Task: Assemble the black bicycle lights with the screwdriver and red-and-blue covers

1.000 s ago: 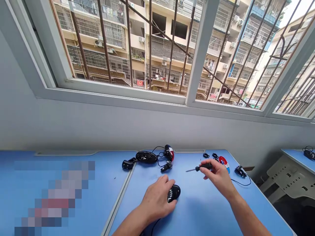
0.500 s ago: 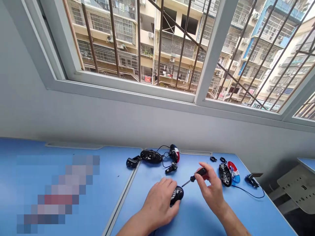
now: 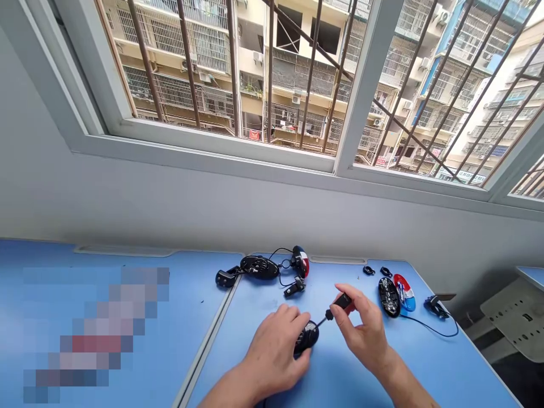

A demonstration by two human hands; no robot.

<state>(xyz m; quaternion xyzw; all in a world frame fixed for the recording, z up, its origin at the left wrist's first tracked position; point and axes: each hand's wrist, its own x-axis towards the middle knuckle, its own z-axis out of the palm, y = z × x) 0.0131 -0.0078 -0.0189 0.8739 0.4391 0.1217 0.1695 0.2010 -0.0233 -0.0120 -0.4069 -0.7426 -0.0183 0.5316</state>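
My left hand (image 3: 278, 348) is closed round the left side of a black oval device (image 3: 310, 335) that lies on the blue table. My right hand (image 3: 361, 317) pinches a screwdriver with a black handle (image 3: 340, 305) between thumb and fingers. The screwdriver slants down to the left, and its tip is at the device's upper right edge. Whether the tip sits in a screw is too small to tell. My left fingers and palm hide part of the device.
Black oval parts with cables (image 3: 260, 267) lie at the table's back edge. To the right are a black oval shell (image 3: 389, 296), a red, white and blue cover (image 3: 404, 292), two small black rings and a cabled clip (image 3: 436, 306). A barred window is behind.
The screwdriver has moved slightly left and down, with its tip now against the device's edge. My left hand stays on the device. The view has shifted slightly.
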